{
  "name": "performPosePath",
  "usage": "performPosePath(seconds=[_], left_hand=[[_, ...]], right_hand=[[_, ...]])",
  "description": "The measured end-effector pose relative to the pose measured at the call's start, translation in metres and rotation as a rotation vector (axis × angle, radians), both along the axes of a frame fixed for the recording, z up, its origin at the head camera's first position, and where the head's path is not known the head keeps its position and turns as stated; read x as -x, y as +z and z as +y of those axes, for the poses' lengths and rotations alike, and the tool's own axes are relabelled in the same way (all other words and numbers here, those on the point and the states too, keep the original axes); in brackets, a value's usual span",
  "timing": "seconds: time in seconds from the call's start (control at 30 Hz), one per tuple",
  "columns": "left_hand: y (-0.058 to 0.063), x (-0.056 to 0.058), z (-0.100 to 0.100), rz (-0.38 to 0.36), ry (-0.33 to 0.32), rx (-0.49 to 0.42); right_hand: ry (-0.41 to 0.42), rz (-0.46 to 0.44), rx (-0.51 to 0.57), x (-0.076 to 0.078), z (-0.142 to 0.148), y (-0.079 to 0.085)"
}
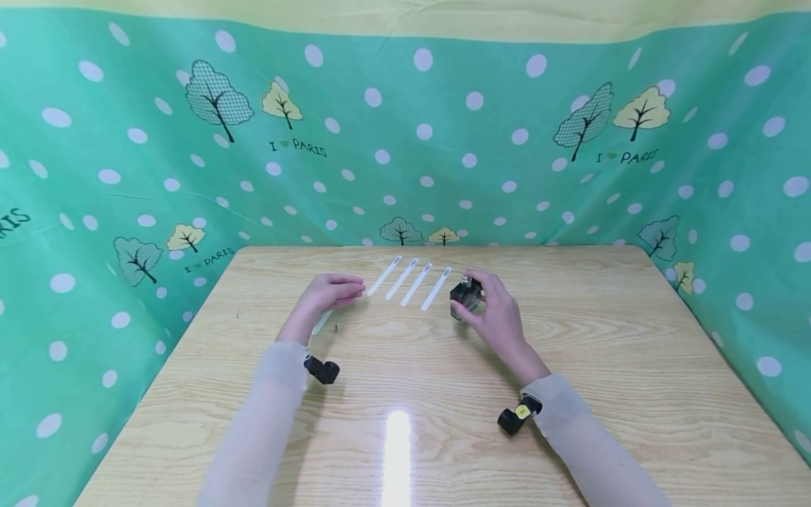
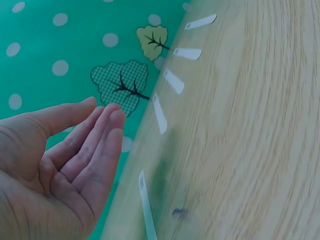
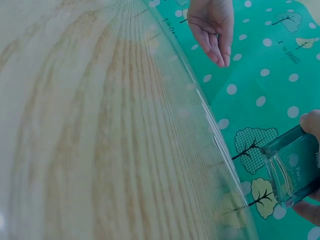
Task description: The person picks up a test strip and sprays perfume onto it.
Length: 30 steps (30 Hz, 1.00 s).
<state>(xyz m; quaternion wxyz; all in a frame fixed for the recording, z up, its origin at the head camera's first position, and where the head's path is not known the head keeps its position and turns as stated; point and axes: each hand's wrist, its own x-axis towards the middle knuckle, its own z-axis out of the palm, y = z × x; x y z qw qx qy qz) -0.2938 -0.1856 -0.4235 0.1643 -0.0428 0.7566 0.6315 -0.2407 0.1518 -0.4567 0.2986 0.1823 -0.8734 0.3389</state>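
Observation:
My right hand (image 1: 502, 320) grips a dark, see-through perfume bottle (image 1: 467, 297) between thumb and fingers, over the table right of the paper strips. In the right wrist view the glass bottle (image 3: 290, 167) is tilted and bears small lettering with the word Paris. My left hand (image 1: 331, 290) hovers over the table with nothing in it, fingers loosely bent and thumb near the fingertips. Below it lies one white paper strip (image 2: 146, 205), partly hidden by the hand in the head view. Several more white strips (image 1: 415, 285) lie slanted in a row between the hands.
A small dark speck (image 1: 336, 328) is on the wooden table (image 1: 405, 373) near the left hand. Green dotted cloth (image 1: 405, 141) hangs behind the table and at both sides. Each wrist carries a small black camera (image 1: 323, 370). Light glares off the table's near part.

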Motion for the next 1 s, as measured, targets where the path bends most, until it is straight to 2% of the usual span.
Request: performPosePath(seconds=[0.47, 0.8, 1.0], left_hand=[[-0.005, -0.011, -0.037, -0.006, 0.016, 0.028], [-0.008, -0.017, -0.059, -0.058, 0.054, -0.023], [-0.011, -0.024, -0.070, -0.080, 0.070, 0.015]], right_hand=[[-0.002, -0.006, -0.003, 0.000, -0.001, 0.000], [0.001, 0.009, -0.004, 0.000, -0.001, 0.001], [-0.001, 0.010, -0.017, 0.000, 0.000, 0.002]])
